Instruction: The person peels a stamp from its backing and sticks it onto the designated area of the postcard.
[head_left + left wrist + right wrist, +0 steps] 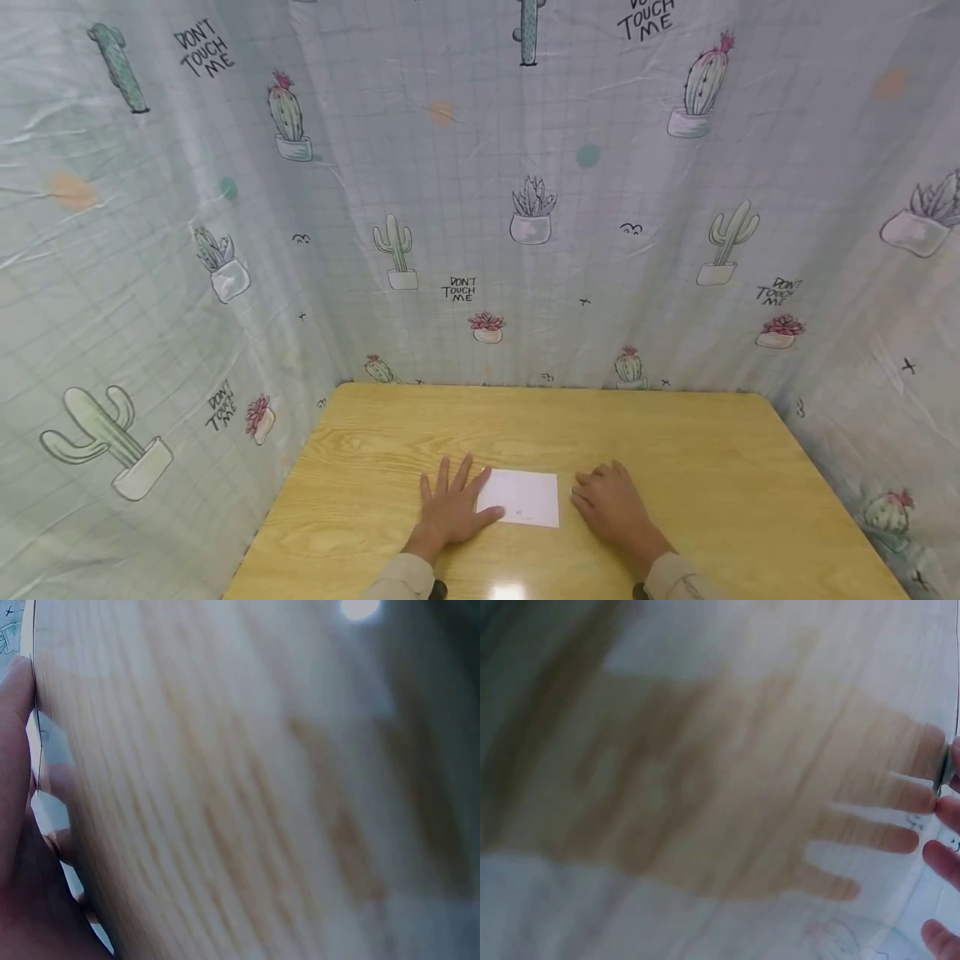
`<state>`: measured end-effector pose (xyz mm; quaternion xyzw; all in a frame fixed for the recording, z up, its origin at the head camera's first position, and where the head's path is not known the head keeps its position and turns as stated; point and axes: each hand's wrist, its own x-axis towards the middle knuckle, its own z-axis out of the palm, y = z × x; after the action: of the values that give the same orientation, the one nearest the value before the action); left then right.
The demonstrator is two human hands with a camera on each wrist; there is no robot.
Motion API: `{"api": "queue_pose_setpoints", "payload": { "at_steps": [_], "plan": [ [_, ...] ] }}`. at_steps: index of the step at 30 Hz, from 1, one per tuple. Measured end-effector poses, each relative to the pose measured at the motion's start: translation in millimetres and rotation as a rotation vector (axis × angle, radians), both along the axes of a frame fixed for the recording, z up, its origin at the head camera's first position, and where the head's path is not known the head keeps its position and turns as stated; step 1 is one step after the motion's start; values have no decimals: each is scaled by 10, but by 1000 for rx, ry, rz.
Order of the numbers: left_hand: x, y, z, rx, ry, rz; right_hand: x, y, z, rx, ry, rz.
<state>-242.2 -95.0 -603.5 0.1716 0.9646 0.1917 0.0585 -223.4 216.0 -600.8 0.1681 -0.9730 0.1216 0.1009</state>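
A white sheet of paper [528, 498] lies flat on the wooden table, with a small faint mark near its lower edge. My left hand [452, 508] rests with fingers spread at the paper's left side, thumb and index fingertip over that edge. To the right of the paper, my right hand [613, 504] is low over the table with bent fingers. Its thumb and fingertips pinch a small, thin thing [943, 771], mostly hidden by the fingers; I cannot tell its kind. In the left wrist view, part of the left hand [16, 795] shows at the left edge.
The wooden table [360, 442] has a glossy top that reflects light and the hands. A curtain [480, 250] printed with cacti surrounds its back and sides.
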Motion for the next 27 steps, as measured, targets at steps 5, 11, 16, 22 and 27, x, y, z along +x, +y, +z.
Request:
{"api": "queue_pose_setpoints", "payload": {
  "at_steps": [5,11,16,22,27],
  "plan": [
    [17,-11,-50,33,0,-3,-17,55,-70,-17,97,60],
    [9,-2,-23,-39,-12,7,-44,58,-39,-165,99,87],
    [-30,-9,-119,-15,-15,12,-77,72,55,-273,-6,66],
    [-85,-29,-174,46,14,-3,-176,160,206,-282,-129,30],
    [5,-19,12,33,-10,-21,-155,204,291,-323,-237,32]
  ]
}}
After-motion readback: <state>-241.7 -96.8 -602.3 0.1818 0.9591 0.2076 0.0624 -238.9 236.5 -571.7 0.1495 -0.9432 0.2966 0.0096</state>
